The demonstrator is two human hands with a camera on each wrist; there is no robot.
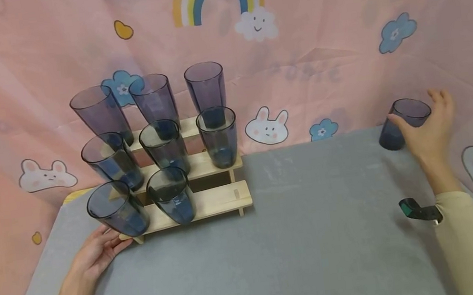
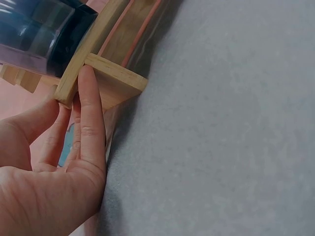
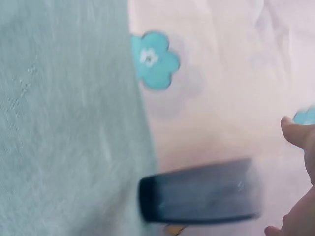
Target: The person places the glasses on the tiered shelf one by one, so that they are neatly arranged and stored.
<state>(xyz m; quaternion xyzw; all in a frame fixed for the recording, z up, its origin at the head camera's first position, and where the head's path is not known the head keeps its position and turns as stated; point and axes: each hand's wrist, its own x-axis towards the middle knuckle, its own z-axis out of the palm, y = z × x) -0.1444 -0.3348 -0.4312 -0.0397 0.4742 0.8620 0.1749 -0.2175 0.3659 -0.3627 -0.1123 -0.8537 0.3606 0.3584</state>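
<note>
A three-step wooden rack (image 1: 221,197) carries several tinted drinking glasses. Three stand on each of the two upper steps; the lowest step bears one glass (image 1: 127,215) at its left end and another glass (image 1: 177,201) mid-step. At the front left corner my left hand (image 1: 94,253) pinches the end of the lowest step, thumb on the upper edge and fingers beneath, as the left wrist view shows. My right hand (image 1: 432,136) is at the far right with thumb and fingers spread around a lone glass (image 1: 390,138). In the right wrist view that glass (image 3: 202,194) appears apart from the fingers.
A grey cloth-covered table (image 1: 301,238) lies under everything. Pink printed fabric (image 1: 325,77) hangs along the back and both sides, close behind the rack and the lone glass. Black wrist-worn pieces (image 1: 422,213) stick out by the sleeves.
</note>
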